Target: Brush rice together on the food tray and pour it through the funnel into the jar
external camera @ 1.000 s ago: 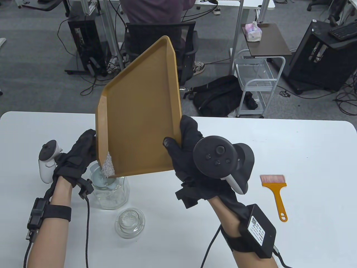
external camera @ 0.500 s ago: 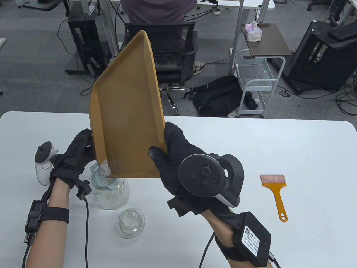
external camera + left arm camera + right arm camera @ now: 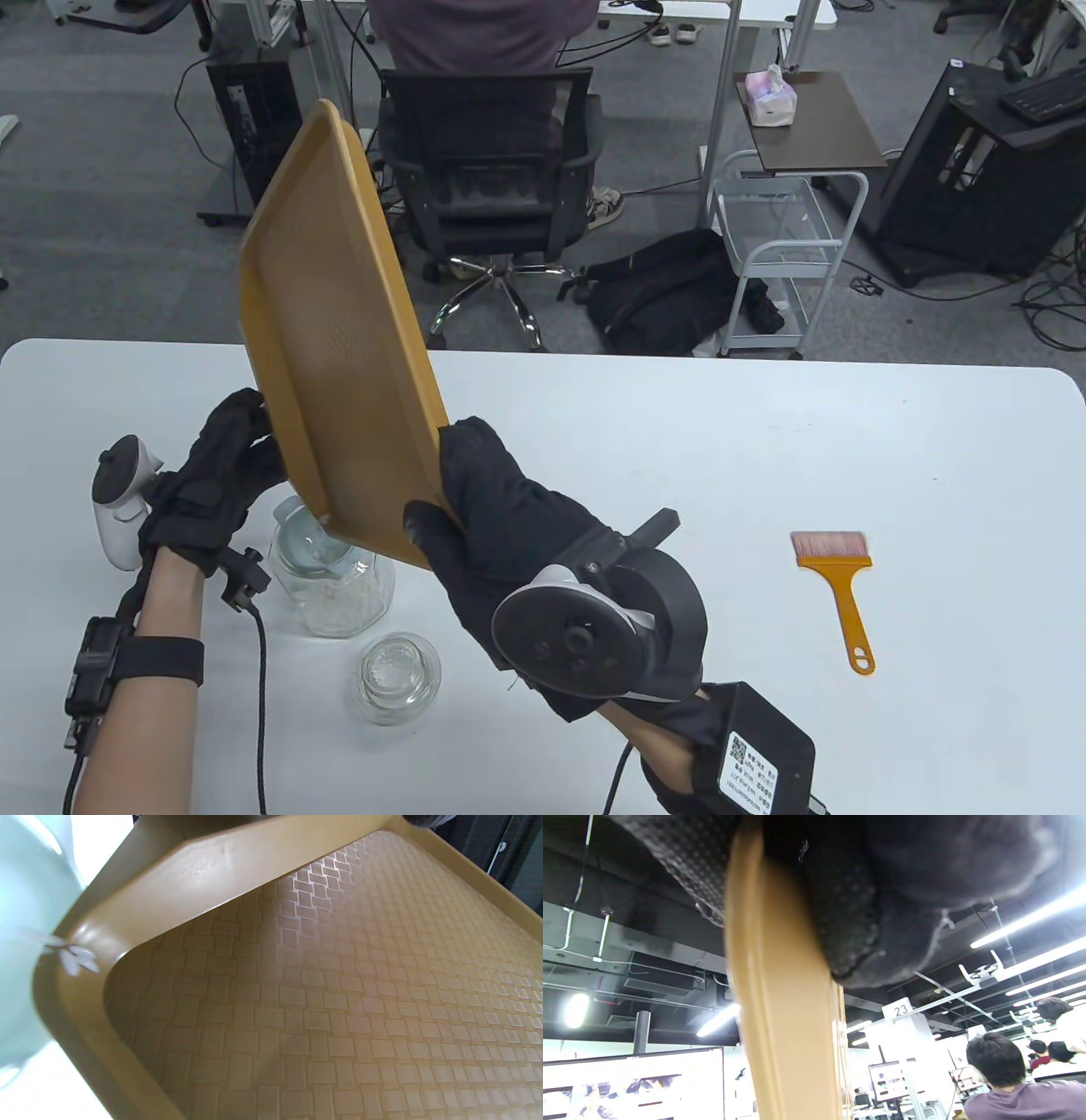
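A: White tabletop [image 3: 764, 441] first. On it I count one tray, one jar, one funnel, one lid, one brush, and two hands.

B: Which step is in hand?

A: The pouring, I think near its end. The food tray [image 3: 331, 340] is tipped almost upright, low corner over the funnel [image 3: 312, 543] in the jar [image 3: 339, 594] at 8 o'clock. The right hand [image 3: 501, 526] pinches the lower rim, thumb in front. The left hand [image 3: 216, 475] holds the left edge, fingers curled behind.

B: Any rice left?

A: Only a few grains [image 3: 78, 959] at the corner in the left wrist view. The next move probably calls for a small shake, then laying the tray flat. The lid [image 3: 397, 679] lies at 6 o'clock of the jar, the brush [image 3: 836, 586] at 3 o'clock, well apart.
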A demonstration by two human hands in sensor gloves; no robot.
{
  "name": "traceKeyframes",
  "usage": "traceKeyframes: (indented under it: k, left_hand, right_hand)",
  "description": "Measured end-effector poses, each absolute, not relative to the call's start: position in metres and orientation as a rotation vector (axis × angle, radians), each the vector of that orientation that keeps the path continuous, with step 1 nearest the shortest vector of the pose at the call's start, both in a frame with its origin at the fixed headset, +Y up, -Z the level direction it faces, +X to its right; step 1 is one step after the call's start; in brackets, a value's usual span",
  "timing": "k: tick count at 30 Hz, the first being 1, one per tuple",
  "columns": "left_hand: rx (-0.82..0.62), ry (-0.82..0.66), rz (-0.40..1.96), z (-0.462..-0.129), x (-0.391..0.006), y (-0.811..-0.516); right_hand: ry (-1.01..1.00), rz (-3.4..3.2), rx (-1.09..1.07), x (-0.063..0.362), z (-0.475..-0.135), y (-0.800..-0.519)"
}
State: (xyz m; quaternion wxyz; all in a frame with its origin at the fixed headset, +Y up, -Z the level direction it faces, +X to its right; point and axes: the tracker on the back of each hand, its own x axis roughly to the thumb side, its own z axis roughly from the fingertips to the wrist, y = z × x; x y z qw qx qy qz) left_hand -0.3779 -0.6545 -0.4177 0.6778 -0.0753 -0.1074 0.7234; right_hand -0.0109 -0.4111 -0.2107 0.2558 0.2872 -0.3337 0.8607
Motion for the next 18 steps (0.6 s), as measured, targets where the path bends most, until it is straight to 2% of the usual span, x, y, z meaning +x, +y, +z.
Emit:
traceKeyframes:
  k: [6, 11, 15, 18]
  left_hand:
    - [-0.155, -0.240, 1.655, -0.416, -0.378, -0.656]
    - [-0.134, -0.258, 1.635, -0.411, -0.376, -0.647]
    - [-0.147, -0.335, 1.571, -0.400, -0.366, -0.622]
    - [-0.195, -0.412, 1.519, -0.386, -0.348, -0.596]
  right_hand:
    - [-0.918, 2.330, 0.824, -0.013, -0.208, -0.412]
    - [-0.933, 2.325, 0.728, 0.007, -0.215, -0.414]
    - [-0.990, 2.307, 0.522, 0.051, -0.230, -0.422]
    - [-1.104, 2.320, 0.249, 0.094, -0.239, -0.435]
